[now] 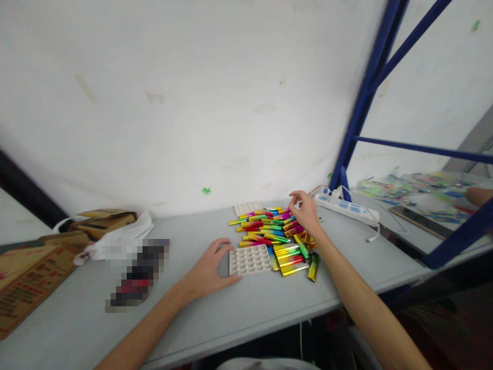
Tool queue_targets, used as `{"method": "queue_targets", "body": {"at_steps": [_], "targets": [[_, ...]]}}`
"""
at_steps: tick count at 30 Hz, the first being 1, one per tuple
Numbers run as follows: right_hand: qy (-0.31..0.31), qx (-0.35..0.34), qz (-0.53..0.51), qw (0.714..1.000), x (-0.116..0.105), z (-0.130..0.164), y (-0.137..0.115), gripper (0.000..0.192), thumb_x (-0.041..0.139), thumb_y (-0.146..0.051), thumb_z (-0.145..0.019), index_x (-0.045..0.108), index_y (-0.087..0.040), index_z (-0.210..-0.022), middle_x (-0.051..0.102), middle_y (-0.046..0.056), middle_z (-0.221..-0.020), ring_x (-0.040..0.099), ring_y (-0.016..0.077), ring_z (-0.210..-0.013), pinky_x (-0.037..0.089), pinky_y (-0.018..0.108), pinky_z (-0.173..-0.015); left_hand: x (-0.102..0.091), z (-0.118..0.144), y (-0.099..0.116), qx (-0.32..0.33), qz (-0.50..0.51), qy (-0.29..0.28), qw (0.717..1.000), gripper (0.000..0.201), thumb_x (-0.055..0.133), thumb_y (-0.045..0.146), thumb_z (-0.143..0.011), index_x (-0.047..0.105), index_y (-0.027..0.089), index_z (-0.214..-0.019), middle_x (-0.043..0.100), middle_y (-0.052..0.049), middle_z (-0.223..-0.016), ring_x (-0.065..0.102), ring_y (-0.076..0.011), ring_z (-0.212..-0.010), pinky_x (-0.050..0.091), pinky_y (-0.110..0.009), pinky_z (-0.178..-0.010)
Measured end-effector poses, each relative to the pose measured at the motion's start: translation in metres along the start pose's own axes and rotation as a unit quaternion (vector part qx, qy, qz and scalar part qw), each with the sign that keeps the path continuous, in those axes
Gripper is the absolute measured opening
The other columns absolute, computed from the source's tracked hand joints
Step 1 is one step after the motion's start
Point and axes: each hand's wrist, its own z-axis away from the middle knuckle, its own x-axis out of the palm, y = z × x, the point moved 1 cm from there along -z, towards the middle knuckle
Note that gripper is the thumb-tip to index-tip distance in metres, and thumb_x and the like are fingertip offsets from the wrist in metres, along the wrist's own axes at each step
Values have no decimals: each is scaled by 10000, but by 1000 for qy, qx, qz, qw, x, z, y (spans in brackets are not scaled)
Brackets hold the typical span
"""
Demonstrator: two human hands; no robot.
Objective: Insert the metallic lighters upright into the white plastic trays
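Left hand (204, 271) is resting open at 9 o'clock on the near tray (250, 260), right hand (305, 211) hovering half-curled, contents indeterminable, shiny sticks (272, 227) lying unplaced at 2 o'clock.

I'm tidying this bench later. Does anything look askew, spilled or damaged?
Nothing looks clearly damaged. The shiny pieces lie heaped at mixed angles beside the nearer white tray, untidy against its neat rows. The wall bears scuffs and green marks. A pixelated patch obscures something at left.

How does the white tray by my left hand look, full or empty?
Empty, it seems: the white tray shows rows of bare, round hollows, and the shiny pieces lie outside it.
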Motion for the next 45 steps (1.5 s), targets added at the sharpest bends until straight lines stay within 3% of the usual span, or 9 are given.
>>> {"method": "queue_targets", "body": {"at_steps": [11, 20, 27, 35, 40, 45], "targets": [[-17, 27, -7, 999, 5, 3, -2, 228, 561, -191, -764, 653, -191, -972, 692, 29, -825, 632, 195, -727, 474, 317, -704, -1, 4, 2, -3, 0, 15, 1000, 583, 761, 488, -806, 607, 231, -1306, 520, -129, -1434, 557, -320, -1327, 458, -493, -1168], [-26, 24, 21, 999, 3, 6, -6, 153, 598, -142, -724, 686, -202, -834, 616, 30, -791, 567, 200, -721, 475, 332, -746, -11, 13, -1, -24, -10, 16, 1000, 563, 773, 478, -785, 624, 226, -1267, 534, -130, -1421, 558, -327, -1332, 462, -495, -1163], [-29, 43, 21, 998, 5, 8, -2, 71, 637, -150, -753, 668, -212, -736, 624, 34, -768, 553, 202, -692, 470, 334, -709, -28, 31, -19, -56, -20, -6, 998, 584, 768, 453, -790, 619, 244, -1315, 499, -122, -1479, 547, -316, -1363, 453, -467, -1175], [-24, 49, 22, 998, 4, 10, -4, 72, 629, -187, -770, 688, -207, -734, 626, 40, -766, 557, 199, -689, 465, 326, -698, -40, 51, -48, -106, -47, 15, 993, 603, 748, 532, -797, 646, 260, -1326, 467, -121, -1536, 543, -341, -1378, 438, -491, -1181], [-26, 58, 17, 998, 3, 9, -7, 84, 625, -185, -765, 705, -194, -740, 623, 39, -758, 563, 191, -669, 458, 326, -690, -43, 51, -61, -134, -64, 38, 988, 640, 749, 588, -778, 659, 239, -1307, 493, -136, -1510, 542, -356, -1372, 454, -498, -1162], [-50, 59, 10, 997, 6, 10, -11, 110, 627, -159, -762, 732, -184, -743, 612, 36, -752, 570, 185, -674, 451, 315, -687, -40, 40, -57, -119, -58, 34, 991, 651, 743, 602, -788, 642, 234, -1316, 500, -138, -1502, 585, -333, -1327, 457, -473, -1161]]}}
